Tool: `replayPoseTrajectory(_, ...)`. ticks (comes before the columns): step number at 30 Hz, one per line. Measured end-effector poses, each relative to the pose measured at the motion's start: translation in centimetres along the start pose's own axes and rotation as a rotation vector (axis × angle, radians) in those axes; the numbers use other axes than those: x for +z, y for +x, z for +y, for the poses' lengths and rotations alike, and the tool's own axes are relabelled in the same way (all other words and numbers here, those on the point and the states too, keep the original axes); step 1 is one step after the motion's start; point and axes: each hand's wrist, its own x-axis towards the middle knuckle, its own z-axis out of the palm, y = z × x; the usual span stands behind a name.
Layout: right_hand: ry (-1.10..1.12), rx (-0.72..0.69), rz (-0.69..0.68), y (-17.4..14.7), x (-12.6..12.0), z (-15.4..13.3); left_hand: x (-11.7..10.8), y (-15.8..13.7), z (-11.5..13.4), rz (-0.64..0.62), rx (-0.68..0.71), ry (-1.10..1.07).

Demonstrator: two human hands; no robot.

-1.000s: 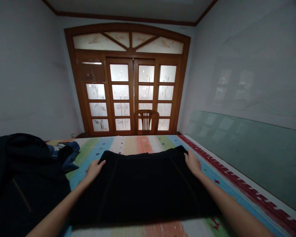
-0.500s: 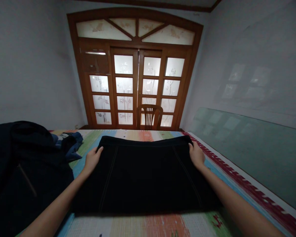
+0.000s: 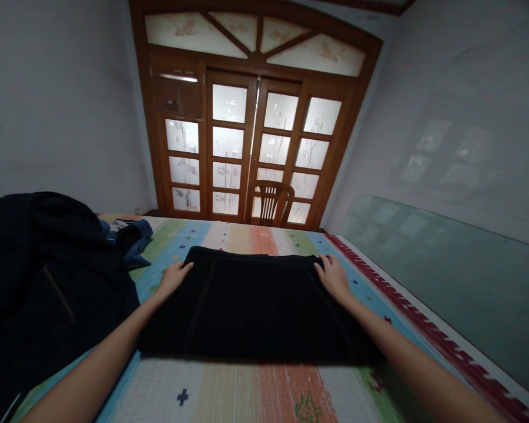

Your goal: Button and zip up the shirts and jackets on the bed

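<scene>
A folded black garment point(image 3: 264, 311) with pale double stitching lies flat on a striped, patterned bedspread point(image 3: 229, 390); its exact kind is not clear. My left hand point(image 3: 174, 279) grips its far left corner, thumb on top and the other fingers mostly hidden. At the far right corner, my right hand point(image 3: 335, 279) has its thumb on the cloth and its fingers bent over the edge. Both forearms reach in along the garment's sides.
A heap of dark clothing point(image 3: 48, 282) with a zip lies at the left, with blue clothing point(image 3: 139, 241) just behind it. A wooden chair point(image 3: 271, 202) stands beyond the far edge, before wood-framed glass doors point(image 3: 251, 141). A pale green panel point(image 3: 445, 264) runs along the right.
The garment's far edge has come down onto the bedspread, and the garment now lies flatter. My right hand has shifted inward to the left. The view has tilted slightly.
</scene>
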Motion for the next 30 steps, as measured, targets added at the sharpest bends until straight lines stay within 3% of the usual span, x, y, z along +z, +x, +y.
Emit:
replayPoseTrajectory(3,0.099,-0.292,-0.051,-2.3,-1.2,-2.7,0.0,-0.1,0.0,0.004,0.005,-0.001)
replayPoseTrajectory(6,0.284,-0.749,-0.166,-5.9,-2.5,-5.8,0.1,-0.1,0.2,0.002,-0.004,-0.004)
replayPoseTrajectory(9,0.337,-0.937,-0.321,-9.0,-3.0,-8.7,0.1,-0.2,0.4,-0.001,-0.028,-0.011)
replayPoseTrajectory(15,0.317,-0.871,-0.523,-10.2,-1.8,-11.1,-1.1,0.1,1.4,0.016,-0.081,-0.051)
replayPoseTrajectory(19,0.318,-0.856,-0.540,-10.0,-1.5,-11.2,-2.1,-1.5,5.1,0.038,-0.011,-0.085)
replayPoseTrajectory(20,0.315,-0.848,-0.539,-10.0,-1.5,-11.2,-2.2,-2.5,6.4,0.003,0.037,-0.118)
replayPoseTrajectory(22,0.309,-0.815,-0.529,-9.9,-1.2,-11.2,-1.7,-5.1,9.0,-0.219,0.148,-0.265)
replayPoseTrajectory(24,0.302,-0.762,-0.506,-9.6,-0.7,-11.2,-0.5,-7.9,10.7,-0.405,0.259,-0.270)
replayPoseTrajectory(26,0.289,-0.710,-0.471,-9.1,-0.1,-11.0,1.2,-9.9,11.2,-0.460,0.401,-0.148)
replayPoseTrajectory(30,0.208,-0.632,-0.389,-7.3,0.9,-9.6,3.8,-10.6,9.6,-0.537,0.477,0.143)
